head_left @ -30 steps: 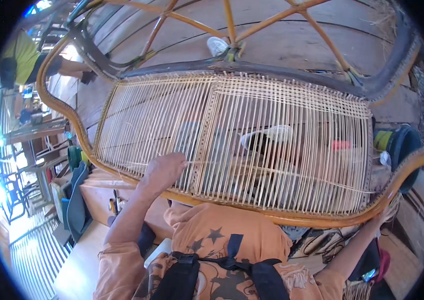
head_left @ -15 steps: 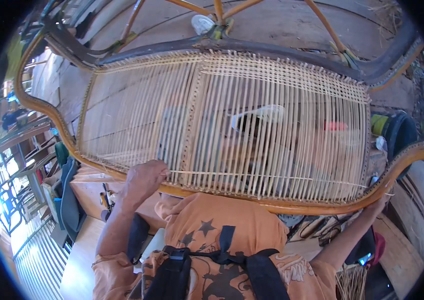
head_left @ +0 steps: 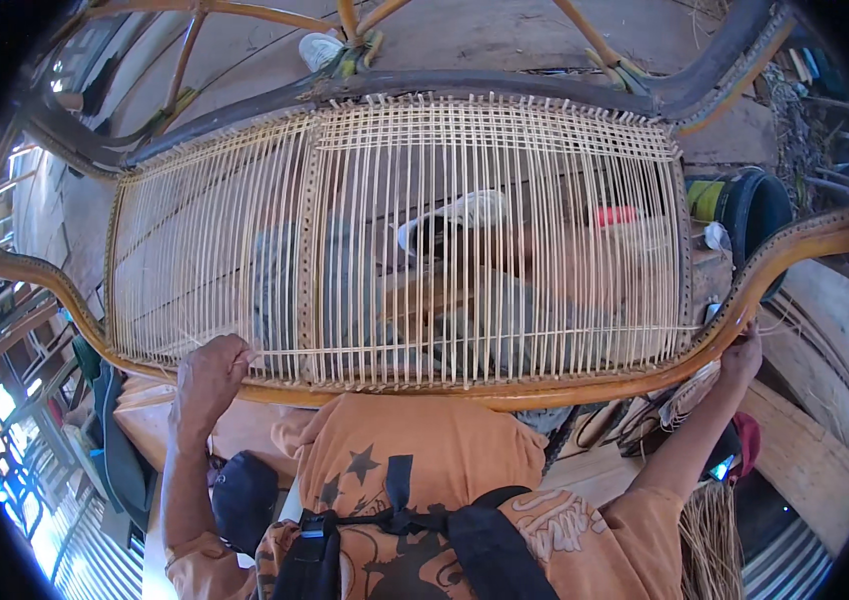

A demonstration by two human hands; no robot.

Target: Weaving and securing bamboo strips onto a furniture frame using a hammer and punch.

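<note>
- Left hand [head_left: 210, 375]: clenched, fingertips pinching a pale crosswise strand [head_left: 395, 347] by the panel's near edge.
- Right hand [head_left: 742, 350]: against the outer curve of the brown rail [head_left: 545, 397], fingers partly hidden (cannot tell whether they grasp the rail or a strand).
- Crosswise strand: runs from the left hand toward the right hand, nearly parallel to the rail between them.
- Woven panel [head_left: 400, 250]: spreads between and beyond both hands; most strands run away from the person, with a dense cross-woven band along the far edge, right of the centre bar.
- Centre bar [head_left: 307, 240]: dotted, divides the panel; it lies right of the left hand, much nearer to it than to the right.
- Dark rail [head_left: 465, 82]: beyond both hands, bordering the panel's far side.
- Dark bucket [head_left: 760, 215]: just beyond the right hand, yellow-green patch on its side.
- White shoe [head_left: 475, 208]: seen through the strands, beyond and between the hands.
- Bundle of thin strands [head_left: 710, 540]: nearer the body than the right hand, beside that sleeve.
</note>
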